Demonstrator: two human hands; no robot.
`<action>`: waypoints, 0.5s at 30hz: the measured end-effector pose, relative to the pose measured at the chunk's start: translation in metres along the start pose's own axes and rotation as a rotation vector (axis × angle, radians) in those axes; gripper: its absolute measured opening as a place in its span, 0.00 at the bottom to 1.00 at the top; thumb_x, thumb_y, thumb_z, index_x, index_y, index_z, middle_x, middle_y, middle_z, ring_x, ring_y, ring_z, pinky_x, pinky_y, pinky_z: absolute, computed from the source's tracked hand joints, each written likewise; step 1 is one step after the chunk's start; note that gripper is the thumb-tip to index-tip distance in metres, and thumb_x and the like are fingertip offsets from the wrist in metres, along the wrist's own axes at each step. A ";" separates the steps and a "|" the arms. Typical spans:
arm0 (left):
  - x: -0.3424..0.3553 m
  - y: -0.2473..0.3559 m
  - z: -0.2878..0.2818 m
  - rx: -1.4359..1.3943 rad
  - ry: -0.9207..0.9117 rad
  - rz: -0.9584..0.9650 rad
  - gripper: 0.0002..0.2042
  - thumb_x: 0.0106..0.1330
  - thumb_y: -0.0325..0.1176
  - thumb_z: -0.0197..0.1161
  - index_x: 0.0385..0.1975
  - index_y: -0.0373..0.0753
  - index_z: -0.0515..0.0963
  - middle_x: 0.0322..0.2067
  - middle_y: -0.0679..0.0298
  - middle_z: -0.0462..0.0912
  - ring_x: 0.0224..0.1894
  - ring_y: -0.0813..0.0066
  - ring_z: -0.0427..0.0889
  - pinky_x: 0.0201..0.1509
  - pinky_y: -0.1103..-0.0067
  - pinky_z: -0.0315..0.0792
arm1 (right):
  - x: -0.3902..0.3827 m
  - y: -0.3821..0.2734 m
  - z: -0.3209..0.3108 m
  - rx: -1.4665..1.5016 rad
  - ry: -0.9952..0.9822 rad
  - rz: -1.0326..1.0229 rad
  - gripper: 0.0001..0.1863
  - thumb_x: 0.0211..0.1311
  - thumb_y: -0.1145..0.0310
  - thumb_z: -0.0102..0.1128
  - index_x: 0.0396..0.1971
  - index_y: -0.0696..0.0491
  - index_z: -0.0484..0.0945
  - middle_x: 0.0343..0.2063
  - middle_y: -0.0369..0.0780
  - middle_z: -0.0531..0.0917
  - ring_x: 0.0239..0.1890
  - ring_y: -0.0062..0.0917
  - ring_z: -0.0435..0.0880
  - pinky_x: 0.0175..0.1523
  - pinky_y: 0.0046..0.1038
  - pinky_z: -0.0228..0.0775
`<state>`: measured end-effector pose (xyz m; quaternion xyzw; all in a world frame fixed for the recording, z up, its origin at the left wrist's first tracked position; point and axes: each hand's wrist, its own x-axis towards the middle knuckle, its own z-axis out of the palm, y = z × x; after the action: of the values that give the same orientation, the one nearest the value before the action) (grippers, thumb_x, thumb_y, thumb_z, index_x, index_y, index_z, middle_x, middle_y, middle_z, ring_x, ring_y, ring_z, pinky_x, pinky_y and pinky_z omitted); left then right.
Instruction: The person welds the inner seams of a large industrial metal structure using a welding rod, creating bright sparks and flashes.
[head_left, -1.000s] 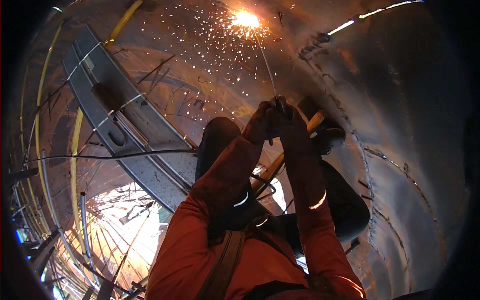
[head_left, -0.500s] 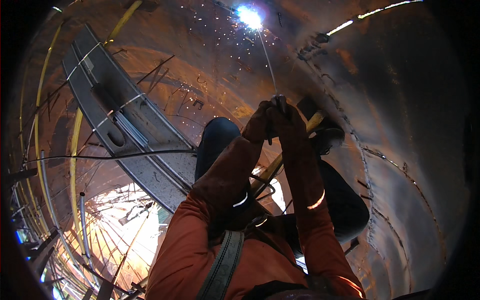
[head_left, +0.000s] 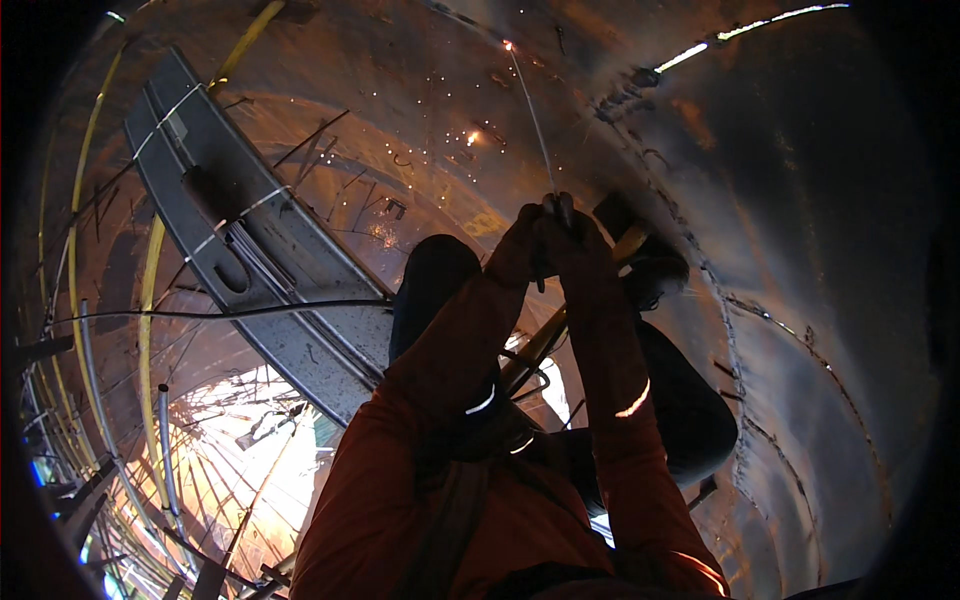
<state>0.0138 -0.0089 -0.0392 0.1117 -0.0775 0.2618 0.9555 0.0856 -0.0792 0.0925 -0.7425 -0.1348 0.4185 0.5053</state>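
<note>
A person in an orange-red long-sleeved top (head_left: 370,500) sits with knees bent to the right of a long grey metal plank (head_left: 310,240) with raised edges, both hands together at a slim, dark electrode holder (head_left: 563,210). The right hand (head_left: 582,245), in a dark brown glove, is clamped around the holder; the left hand (head_left: 512,245), gloved alike, presses in beside it, though whether its fingers grip the holder or the other hand cannot be told. From the holder, a thin, straight grey welding rod (head_left: 532,110) reaches away to a red-glowing tip, level with the plank's far end and well to its right, against a backdrop of rust-brown curved metal (head_left: 400,60). Orange sparks (head_left: 473,137) scatter between the tip and the plank. On the plank rest a dark brown cylinder (head_left: 206,195) and a bundle of thin grey rods (head_left: 262,258), while a black cable (head_left: 180,314) crosses its nearer half. A yellow hose (head_left: 153,260) hangs just left of the plank; brilliant light fills an opening (head_left: 250,430) below it.
</note>
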 end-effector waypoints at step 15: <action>0.001 -0.001 -0.004 0.019 0.134 -0.095 0.13 0.83 0.47 0.56 0.49 0.44 0.77 0.40 0.65 0.81 0.37 0.75 0.82 0.42 0.75 0.79 | 0.001 0.006 -0.004 -0.163 -0.017 -0.192 0.17 0.73 0.66 0.69 0.57 0.55 0.84 0.42 0.35 0.86 0.43 0.17 0.86 0.51 0.25 0.81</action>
<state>0.0157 -0.0080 -0.0428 0.1066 -0.0053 0.2238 0.9688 0.0877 -0.0839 0.0869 -0.7612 -0.2429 0.3622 0.4800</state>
